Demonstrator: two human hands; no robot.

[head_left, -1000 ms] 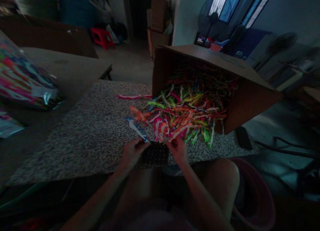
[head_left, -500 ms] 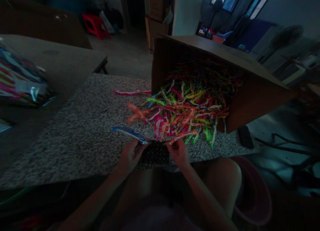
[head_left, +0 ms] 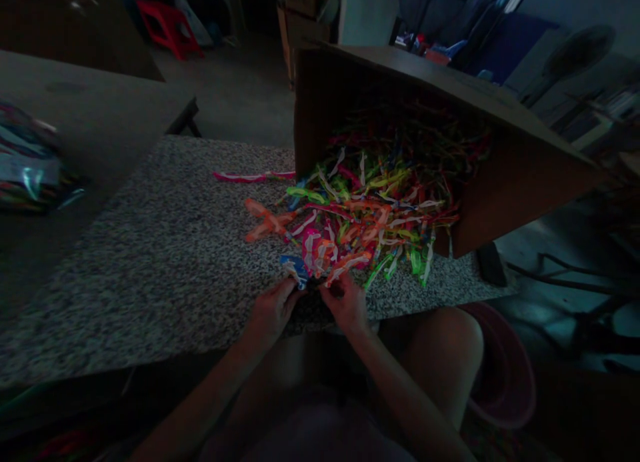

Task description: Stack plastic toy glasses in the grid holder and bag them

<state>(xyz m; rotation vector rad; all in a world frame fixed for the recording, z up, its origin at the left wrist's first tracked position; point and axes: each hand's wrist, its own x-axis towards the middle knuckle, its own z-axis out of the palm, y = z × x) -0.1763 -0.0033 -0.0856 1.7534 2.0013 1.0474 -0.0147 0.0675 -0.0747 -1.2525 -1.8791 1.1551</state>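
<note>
Left hand: thumb and fingers pinched on the lower end of a blue-and-white piece, which points up and away from the fingertips. Right hand: fingertips closed on the near end of an orange-and-white piece, which slants up to the right. The 2 hands near each other, over the near edge of a speckled tabletop; detail between the fingertips too dark to tell.

Just beyond: a tangled heap of bright strips, pink, orange, yellow, green, spilling from a cardboard box lying on its side. Left of the heap, 1 orange crossed piece; farther back, 1 pink strip. Dark flat object by the tabletop's right end. Pink tub below, beside the knee. Far left, a shiny plastic bag of coloured items; beyond, a red stool on the floor.
</note>
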